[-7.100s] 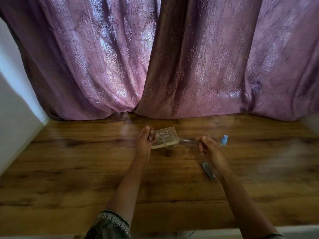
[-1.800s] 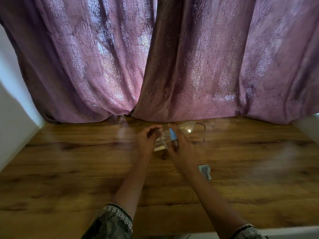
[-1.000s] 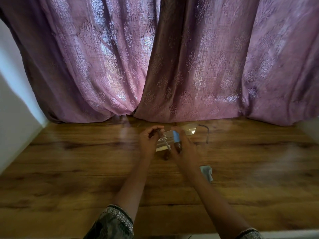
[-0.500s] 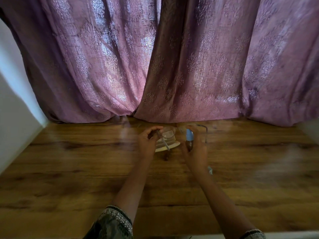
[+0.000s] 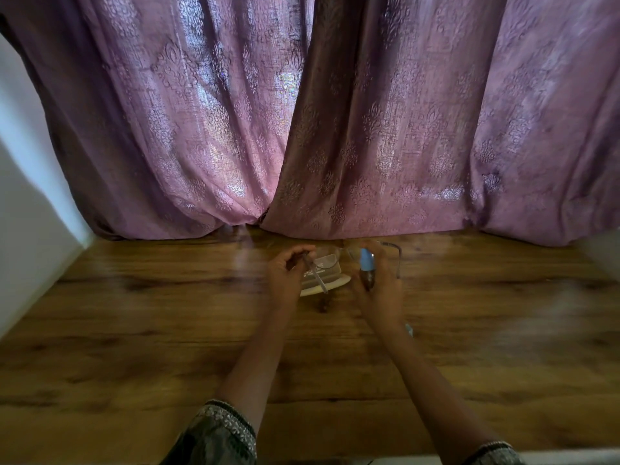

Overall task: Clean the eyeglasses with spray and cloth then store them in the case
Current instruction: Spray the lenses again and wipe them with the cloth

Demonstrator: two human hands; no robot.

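Eyeglasses held over case on surface.
Eyeglasses pinched by left hand; spray bottle gripped by right hand, just beside them.

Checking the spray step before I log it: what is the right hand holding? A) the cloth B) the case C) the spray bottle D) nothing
C: the right hand grips the blue-topped spray bottle, close to the eyeglasses that the left hand holds.
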